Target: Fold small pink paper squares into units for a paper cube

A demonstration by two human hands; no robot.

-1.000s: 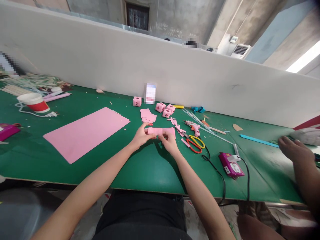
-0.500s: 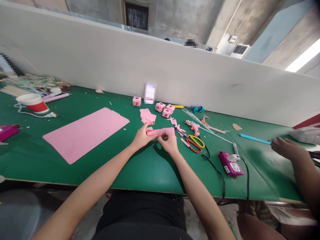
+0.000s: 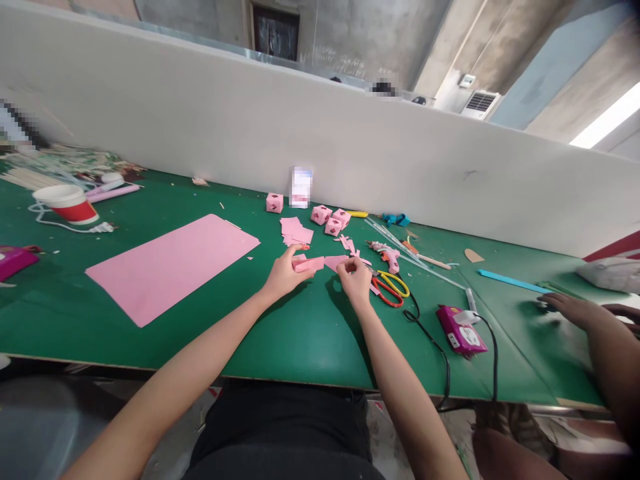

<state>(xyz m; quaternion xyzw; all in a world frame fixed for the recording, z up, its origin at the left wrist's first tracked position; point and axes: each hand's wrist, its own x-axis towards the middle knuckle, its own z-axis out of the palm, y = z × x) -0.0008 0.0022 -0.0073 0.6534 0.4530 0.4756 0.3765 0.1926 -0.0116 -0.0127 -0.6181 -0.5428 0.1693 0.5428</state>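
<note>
My left hand [image 3: 283, 275] is closed on a small folded piece of pink paper [image 3: 310, 265], holding it just above the green table. To its right, my right hand [image 3: 356, 279] pinches another pink paper flap [image 3: 334, 263] between thumb and fingertips. The two pink parts nearly meet; whether they are joined I cannot tell. Beyond my hands lies a stack of cut pink pieces [image 3: 296, 231]. Pink paper cubes with dark diamond openings, one [image 3: 275, 203] apart and three [image 3: 321, 214] grouped, stand farther back. Scissors [image 3: 389, 293] with red and yellow handles lie by my right hand.
A large pink sheet [image 3: 173, 270] lies left. A pink glue gun [image 3: 386, 255], clear sticks [image 3: 425, 262] and a magenta box with a plugged-in cord [image 3: 461, 330] are right. A paper cup [image 3: 67, 205] stands far left. Another person's hand [image 3: 570, 310] is beside a blue strip [image 3: 513, 281].
My right hand has moved a little right, away from my left, with the pink flap in its fingers. My left hand stays put. The other person's hand has shifted off the blue strip.
</note>
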